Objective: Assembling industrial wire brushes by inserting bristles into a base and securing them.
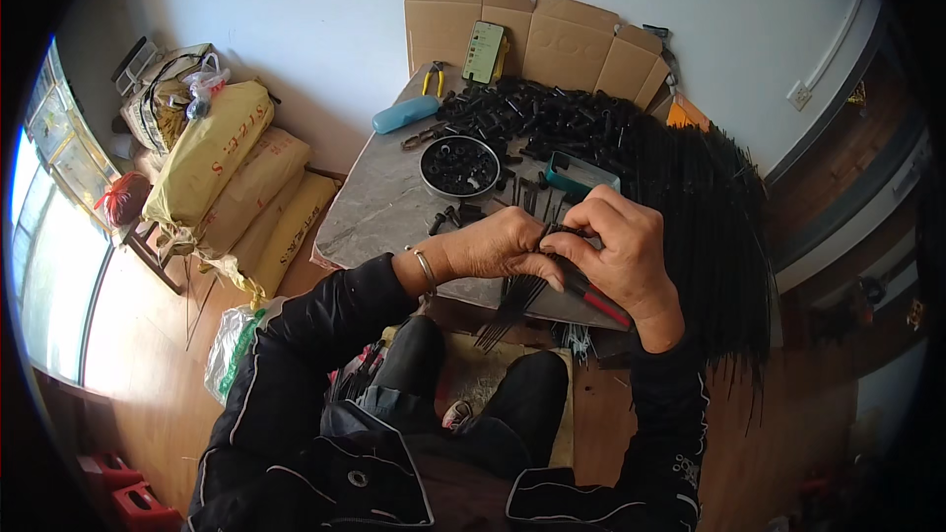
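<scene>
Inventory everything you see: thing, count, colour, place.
Table: one, grey, centre
Short tubular pieces: many, black, heaped on table's far side
Long thin rods: many, black, over table's right edge
Round tray: one, metallic, on table
Small rings: many, black, in tray
Open box: one, teal, right of tray
Case: one, light blue, table's left edge
Pliers: one, yellow-handled, behind case
Cardboard: several panels, brown, against wall
Phone: one, pale-screened, before cardboard
Sacks: several, yellowish, stacked left
Tied bag: one, red, far left
Handle: one, red, table's near edge
Left hand: one, bare, at small black piece
Right hand: one, bare, pinching same piece
Sleeves: two, black, lower half
</scene>
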Motion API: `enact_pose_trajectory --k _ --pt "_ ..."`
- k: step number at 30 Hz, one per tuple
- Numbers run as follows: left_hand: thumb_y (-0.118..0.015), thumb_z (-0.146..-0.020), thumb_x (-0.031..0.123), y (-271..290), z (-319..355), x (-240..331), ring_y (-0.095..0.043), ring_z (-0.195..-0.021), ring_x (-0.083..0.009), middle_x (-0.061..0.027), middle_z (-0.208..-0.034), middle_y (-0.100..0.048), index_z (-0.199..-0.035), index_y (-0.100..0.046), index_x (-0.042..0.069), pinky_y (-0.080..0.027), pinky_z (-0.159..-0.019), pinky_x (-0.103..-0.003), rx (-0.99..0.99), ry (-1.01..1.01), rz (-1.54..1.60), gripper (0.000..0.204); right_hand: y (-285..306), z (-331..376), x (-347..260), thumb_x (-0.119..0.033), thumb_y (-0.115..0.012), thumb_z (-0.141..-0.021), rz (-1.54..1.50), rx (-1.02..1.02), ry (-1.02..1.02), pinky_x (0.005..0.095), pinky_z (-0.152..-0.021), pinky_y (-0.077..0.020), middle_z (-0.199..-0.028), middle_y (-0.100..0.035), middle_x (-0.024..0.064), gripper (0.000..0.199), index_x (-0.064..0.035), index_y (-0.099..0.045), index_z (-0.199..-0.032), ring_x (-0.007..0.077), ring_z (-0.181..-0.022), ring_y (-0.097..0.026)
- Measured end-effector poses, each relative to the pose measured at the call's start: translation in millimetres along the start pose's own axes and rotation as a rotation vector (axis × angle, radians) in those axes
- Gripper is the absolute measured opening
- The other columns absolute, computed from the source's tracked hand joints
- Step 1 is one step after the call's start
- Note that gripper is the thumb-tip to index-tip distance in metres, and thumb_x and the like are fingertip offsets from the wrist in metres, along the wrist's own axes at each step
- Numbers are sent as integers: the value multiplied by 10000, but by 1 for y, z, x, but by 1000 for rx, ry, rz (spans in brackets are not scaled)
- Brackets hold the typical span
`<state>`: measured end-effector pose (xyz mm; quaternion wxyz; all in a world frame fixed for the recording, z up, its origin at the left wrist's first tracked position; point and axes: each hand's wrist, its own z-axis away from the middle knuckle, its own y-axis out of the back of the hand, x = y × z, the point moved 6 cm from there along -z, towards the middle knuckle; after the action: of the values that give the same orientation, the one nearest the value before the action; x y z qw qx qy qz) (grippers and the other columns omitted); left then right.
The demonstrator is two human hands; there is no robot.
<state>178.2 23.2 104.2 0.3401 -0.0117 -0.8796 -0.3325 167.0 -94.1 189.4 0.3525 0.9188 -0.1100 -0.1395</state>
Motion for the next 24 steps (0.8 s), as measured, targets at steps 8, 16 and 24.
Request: enact_pose_trajectory --k 8,16,24 --pt "-752 -778 319 -4 -2 4 -610 -630 -325 -112 -671 -626 -827 -652 42 -467 -556 -354 23 -85 48 298 -7 -12 -12 -254 -845 -639 190 -62 90 261 -466 -460 -659 -554 17 324 -77 -583 -705 150 -529 -585" --pt "-749 -737 369 -48 47 -24 -428 -1282 -379 -220 -1271 -525 -982 -646 -48 -338 -1072 -471 62 22 -580 494 -27 -10 -16 -122 -774 -746 195 11 83 315 -455 -441 -655 -582 49 213 -68 -571 -711 226 -524 -588" --pt "-726 -721 488 -69 80 -67 -147 -1436 -395 -257 -1514 -230 -1394 -327 -96 -182 -1162 -484 -60 145 -504 977 -11 -10 11 -150 -664 -896 -315 58 -314 242 -544 -452 -733 -618 20 127 -27 -657 -925 93 -621 -589"
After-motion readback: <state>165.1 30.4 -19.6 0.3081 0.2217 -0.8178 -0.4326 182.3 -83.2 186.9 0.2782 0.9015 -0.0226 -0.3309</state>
